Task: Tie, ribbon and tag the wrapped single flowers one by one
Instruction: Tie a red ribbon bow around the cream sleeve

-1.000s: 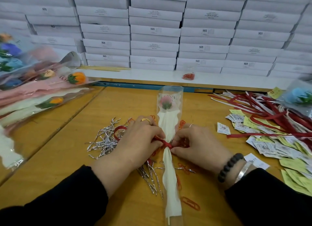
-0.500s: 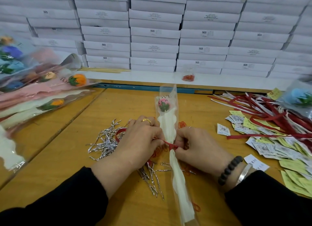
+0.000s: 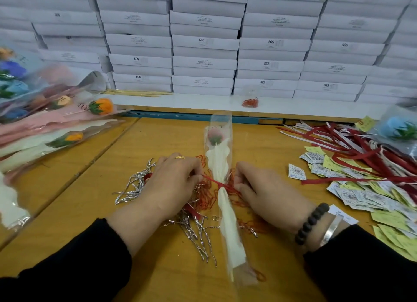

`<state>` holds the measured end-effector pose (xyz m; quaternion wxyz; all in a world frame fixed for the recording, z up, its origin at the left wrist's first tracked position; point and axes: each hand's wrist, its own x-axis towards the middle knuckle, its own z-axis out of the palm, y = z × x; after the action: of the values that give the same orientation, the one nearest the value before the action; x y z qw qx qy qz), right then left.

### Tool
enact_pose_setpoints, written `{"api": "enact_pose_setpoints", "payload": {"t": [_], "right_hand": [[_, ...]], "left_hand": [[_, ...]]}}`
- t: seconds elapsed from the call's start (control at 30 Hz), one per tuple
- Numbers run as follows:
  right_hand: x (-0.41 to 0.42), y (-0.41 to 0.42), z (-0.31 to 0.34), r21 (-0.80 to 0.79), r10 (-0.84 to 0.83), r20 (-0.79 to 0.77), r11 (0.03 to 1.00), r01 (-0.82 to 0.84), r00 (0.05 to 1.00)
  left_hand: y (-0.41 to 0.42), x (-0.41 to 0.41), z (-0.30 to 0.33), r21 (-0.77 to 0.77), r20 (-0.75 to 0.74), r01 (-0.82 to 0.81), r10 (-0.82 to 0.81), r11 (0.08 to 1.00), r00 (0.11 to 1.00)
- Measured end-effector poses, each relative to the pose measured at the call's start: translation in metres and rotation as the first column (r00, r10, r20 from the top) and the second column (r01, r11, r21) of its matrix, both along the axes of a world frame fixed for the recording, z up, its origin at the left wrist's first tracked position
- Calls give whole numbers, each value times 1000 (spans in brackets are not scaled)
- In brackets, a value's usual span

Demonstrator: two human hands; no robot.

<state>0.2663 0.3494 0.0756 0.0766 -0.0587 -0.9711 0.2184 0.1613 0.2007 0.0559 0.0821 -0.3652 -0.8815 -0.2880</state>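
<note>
Lying lengthwise on the wooden table (image 3: 74, 211), a single wrapped flower (image 3: 220, 166) points its pink bud toward the far side and its stem end toward the near edge, in a clear sleeve with a white inner paper. At the sleeve's waist a thin red tie (image 3: 220, 184) cinches the wrap, and its ends run out to both sides. The left hand (image 3: 171, 184) pinches the tie's left end with curled fingers just left of the sleeve; the right hand (image 3: 264, 193) pinches the right end just right of it, so the tie is stretched between them. Under and around the hands lie loose red ties (image 3: 203, 198) and a scatter of silver twist ties (image 3: 133, 186), which spreads from the left toward the near side. To the right sit a heap of red and white ribbons (image 3: 361, 150) and, nearer, a spread of white and yellow paper tags (image 3: 365, 198). At far left a pile of other wrapped flowers (image 3: 56, 126) lies slanting, orange, blue and pink heads showing. At the far right edge another wrapped blue flower (image 3: 399, 128) rests over the ribbons. Stacked white boxes (image 3: 203, 42) fill the far side, with a small red bundle (image 3: 250, 102) on the white ledge (image 3: 316, 106) in front of them.
</note>
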Motion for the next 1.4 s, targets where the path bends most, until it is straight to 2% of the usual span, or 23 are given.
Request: {"api": "enact_pose_setpoints", "payload": {"t": [0.07, 0.17, 0.23, 0.33, 0.4, 0.47, 0.53, 0.57, 0.6, 0.63, 0.7, 0.8, 0.9, 1.0, 1.03, 1.1, 1.17, 1.2, 1.27, 1.33, 1.4], "right_hand": [[1, 3, 3, 0, -17, 11, 1000, 17, 1000], [1, 4, 4, -26, -7, 5, 1000, 7, 1000], [1, 3, 2, -51, 3, -3, 999, -3, 1000], [1, 5, -1, -134, 17, -12, 991, -19, 1000], [0, 7, -1, -191, -1, -8, 982, -1, 1000], [-1, 9, -1, -208, -30, -2, 978, 29, 1000], [-2, 10, -1, -207, -47, 2, 977, 47, 999], [-2, 9, -1, -207, -48, 7, 977, 48, 999], [-2, 9, -1, -207, -46, 10, 977, 48, 999], [-2, 8, 0, -209, -43, 14, 977, 45, 999], [0, 6, 2, -236, -30, 19, 971, 33, 999], [1, 3, 3, -309, 9, 21, 951, -3, 1000], [1, -1, 2, -370, 58, 19, 928, -47, 998], [1, -5, 1, -419, 113, 20, 903, -94, 993], [1, -6, 0, -430, 125, 20, 897, -105, 992], [1, -8, -1, -433, 143, 21, 893, -120, 989], [0, -10, -3, -435, 153, 25, 892, -127, 988], [0, -11, -4, -438, 156, 27, 890, -129, 987], [0, -12, -5, -433, 154, 30, 892, -126, 988], [0, -12, -6, -423, 136, 31, 899, -110, 990], [0, -11, -7, -396, 126, 38, 913, -101, 991]], "left_hand": [[-1, 0, 0, -11, 44, -15, 16, 1000, 999], [2, 3, 1, -57, 31, 4, -3, 998, 1000], [2, 3, 3, -35, 58, 37, -35, 999, 998], [-3, -2, 9, 74, 237, 117, -131, 990, 963], [-6, -4, 15, 124, 412, 170, -207, 978, 887], [-11, -4, 24, 209, 574, 232, -311, 950, 757], [-17, -3, 33, 330, 667, 282, -434, 901, 606], [-19, -3, 36, 357, 687, 307, -471, 882, 553], [-20, -3, 39, 336, 695, 339, -474, 879, 541], [-21, -3, 39, 267, 689, 369, -444, 890, 573], [-18, -5, 36, 42, 599, 352, -306, 935, 740], [-9, -8, 24, -181, 314, 139, -77, 974, 946], [-3, -6, 15, -198, 37, -22, 30, 980, 999], [-1, -4, 9, -53, -54, -60, 57, 997, 997], [0, -3, 8, 35, -27, -66, 67, 997, 997], [4, 1, 7, 275, 137, -76, 39, 959, 990], [8, 7, 8, 479, 310, -77, -86, 875, 947], [10, 11, 9, 534, 365, -75, -150, 842, 919], [13, 17, 8, 575, 475, -65, -268, 815, 838], [13, 20, 7, 576, 606, -70, -368, 814, 705], [13, 21, 7, 539, 687, -69, -391, 839, 613]]}}
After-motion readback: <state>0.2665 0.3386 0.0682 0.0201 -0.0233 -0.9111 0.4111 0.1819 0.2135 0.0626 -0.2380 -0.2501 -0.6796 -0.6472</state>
